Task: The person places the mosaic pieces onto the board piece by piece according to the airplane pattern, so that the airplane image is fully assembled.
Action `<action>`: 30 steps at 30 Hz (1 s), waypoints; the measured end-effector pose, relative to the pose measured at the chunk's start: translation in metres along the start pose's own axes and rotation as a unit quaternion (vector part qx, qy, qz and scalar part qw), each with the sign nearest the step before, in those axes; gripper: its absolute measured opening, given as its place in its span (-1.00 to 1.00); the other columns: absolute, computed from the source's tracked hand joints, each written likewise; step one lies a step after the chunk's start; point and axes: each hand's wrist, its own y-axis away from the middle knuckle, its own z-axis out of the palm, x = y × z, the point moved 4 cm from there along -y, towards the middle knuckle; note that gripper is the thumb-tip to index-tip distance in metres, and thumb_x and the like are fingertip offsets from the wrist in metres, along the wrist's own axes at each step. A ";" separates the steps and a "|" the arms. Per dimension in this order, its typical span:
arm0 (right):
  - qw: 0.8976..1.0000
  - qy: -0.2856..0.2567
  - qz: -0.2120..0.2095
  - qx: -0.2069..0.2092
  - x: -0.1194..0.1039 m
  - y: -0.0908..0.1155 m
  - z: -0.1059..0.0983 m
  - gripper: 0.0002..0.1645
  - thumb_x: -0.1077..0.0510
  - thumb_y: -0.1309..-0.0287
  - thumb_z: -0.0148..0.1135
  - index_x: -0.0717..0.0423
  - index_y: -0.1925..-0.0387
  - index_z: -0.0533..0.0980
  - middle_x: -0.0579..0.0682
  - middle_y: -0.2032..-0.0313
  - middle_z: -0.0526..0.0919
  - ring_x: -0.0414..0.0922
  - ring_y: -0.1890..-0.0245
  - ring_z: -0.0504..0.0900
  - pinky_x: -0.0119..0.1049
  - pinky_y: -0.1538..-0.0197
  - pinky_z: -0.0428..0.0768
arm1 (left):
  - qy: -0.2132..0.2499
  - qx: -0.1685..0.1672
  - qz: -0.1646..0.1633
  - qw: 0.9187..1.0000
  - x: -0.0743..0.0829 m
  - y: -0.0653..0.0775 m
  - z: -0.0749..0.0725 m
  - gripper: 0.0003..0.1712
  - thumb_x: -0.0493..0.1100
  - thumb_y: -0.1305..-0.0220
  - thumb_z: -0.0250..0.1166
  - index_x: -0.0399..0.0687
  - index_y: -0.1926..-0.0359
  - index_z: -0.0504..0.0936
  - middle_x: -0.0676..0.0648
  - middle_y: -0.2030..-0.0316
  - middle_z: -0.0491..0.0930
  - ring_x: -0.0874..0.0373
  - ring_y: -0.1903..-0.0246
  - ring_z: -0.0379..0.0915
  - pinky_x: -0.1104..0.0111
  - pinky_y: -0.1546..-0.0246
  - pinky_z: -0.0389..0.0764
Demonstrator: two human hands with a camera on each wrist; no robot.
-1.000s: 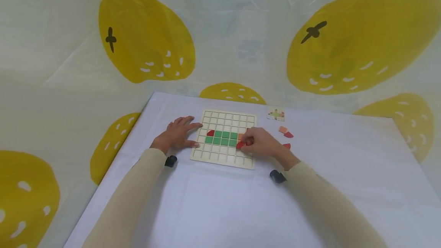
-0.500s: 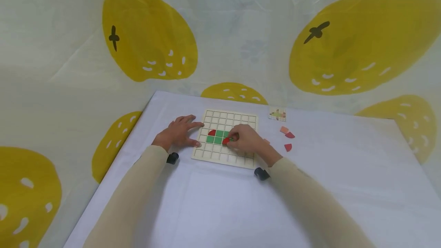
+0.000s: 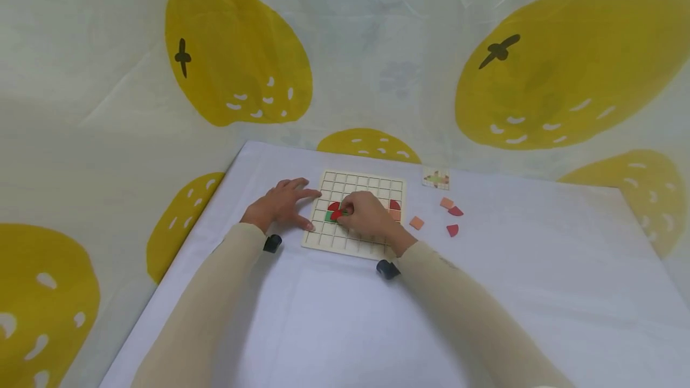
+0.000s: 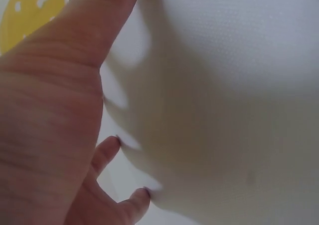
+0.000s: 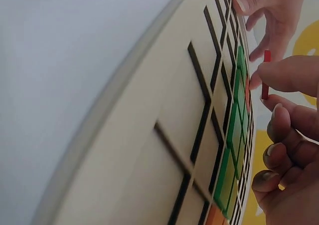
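Observation:
A pale wooden grid board [image 3: 350, 245] lies on the white-covered table. My left hand [image 3: 280, 205] rests at its left edge, fingers spread, thumb touching the rim. Over the board, my right hand [image 3: 366, 214] pinches a red quarter-circle tile [image 3: 336, 215] between thumb and index finger; the right wrist view shows this red tile [image 5: 266, 74] edge-on, above the board's surface. Green square tiles [image 5: 232, 130] fill cells in the middle, mostly hidden by the right hand in the head view. One red quarter-circle [image 3: 333, 205] sits at the row's left end, another red quarter-circle [image 3: 395, 204] at the right.
Right of the board lie loose orange squares [image 3: 417, 222] and red quarter-circles [image 3: 453, 230]. A small pattern card [image 3: 435, 178] is at the table's back edge. A lemon-print sheet [image 3: 377, 64] hangs behind the table.
My right hand has moved left across the board with the red quarter-circle tile, from the right end of the green row to its left end. The left hand stays at the board's edge.

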 end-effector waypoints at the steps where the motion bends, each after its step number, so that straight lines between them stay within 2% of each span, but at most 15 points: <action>1: 1.000 -0.003 0.001 0.001 -0.001 -0.002 0.002 -0.83 0.09 -0.22 0.42 0.07 0.19 0.71 -0.09 0.54 0.43 -0.15 0.41 0.44 -0.32 0.25 0.41 | -0.001 0.001 0.000 1.000 0.000 0.000 0.000 0.12 0.44 0.04 0.55 0.59 -0.55 0.27 -0.04 -0.67 -0.02 -0.29 -0.62 -0.11 -0.33 -0.52 0.18; 5: 1.000 -0.013 0.012 -0.002 -0.005 -0.008 0.010 -0.79 0.07 -0.24 0.41 0.05 0.13 0.72 -0.09 0.51 0.49 -0.16 0.44 0.45 -0.32 0.30 0.41 | -0.004 0.005 -0.004 1.000 0.000 -0.001 0.000 0.11 0.42 0.05 0.57 0.59 -0.54 0.29 -0.04 -0.67 0.01 -0.28 -0.62 -0.10 -0.32 -0.53 0.18; 9: 1.000 -0.010 0.020 0.005 -0.010 -0.013 0.017 -0.83 0.05 -0.26 0.40 0.03 0.17 0.72 -0.06 0.50 0.54 -0.14 0.44 0.48 -0.31 0.33 0.40 | -0.010 0.014 0.000 1.000 0.000 -0.002 0.001 0.10 0.41 0.04 0.56 0.57 -0.54 0.30 -0.06 -0.66 0.03 -0.29 -0.61 -0.08 -0.32 -0.53 0.18; 13: 0.999 -0.017 0.027 0.013 -0.015 -0.016 0.020 -0.84 0.05 -0.25 0.42 0.05 0.22 0.71 -0.06 0.45 0.61 -0.11 0.40 0.53 -0.29 0.30 0.46 | -0.013 0.021 0.005 1.000 0.001 -0.003 0.003 0.09 0.42 0.03 0.55 0.56 -0.54 0.30 -0.06 -0.66 0.05 -0.28 -0.61 -0.07 -0.31 -0.53 0.20; 21: 0.999 -0.003 0.038 0.021 -0.020 -0.022 0.027 -0.78 0.05 -0.23 0.42 0.07 0.17 0.72 -0.06 0.37 0.66 -0.08 0.33 0.57 -0.30 0.24 0.52 | -0.021 0.025 0.017 0.999 0.003 -0.003 0.000 0.09 0.41 0.01 0.54 0.52 -0.55 0.29 -0.07 -0.65 0.06 -0.29 -0.60 -0.05 -0.29 -0.52 0.23; 25: 0.999 0.009 0.043 0.024 -0.021 -0.025 0.030 -0.76 0.05 -0.22 0.44 0.10 0.15 0.72 -0.07 0.30 0.69 -0.07 0.23 0.59 -0.27 0.14 0.60 | -0.018 0.025 0.018 0.999 0.002 -0.002 0.001 0.09 0.41 0.01 0.54 0.53 -0.54 0.30 -0.07 -0.65 0.06 -0.29 -0.60 -0.04 -0.28 -0.52 0.24; 30: 0.998 0.018 0.049 0.022 -0.023 -0.026 0.033 -0.74 0.05 -0.21 0.44 0.13 0.16 0.71 -0.05 0.30 0.71 -0.06 0.22 0.59 -0.25 0.12 0.62 | -0.016 0.027 0.013 0.999 0.002 0.001 0.001 0.08 0.39 0.01 0.55 0.52 -0.54 0.31 -0.09 -0.65 0.07 -0.30 -0.60 -0.04 -0.30 -0.52 0.22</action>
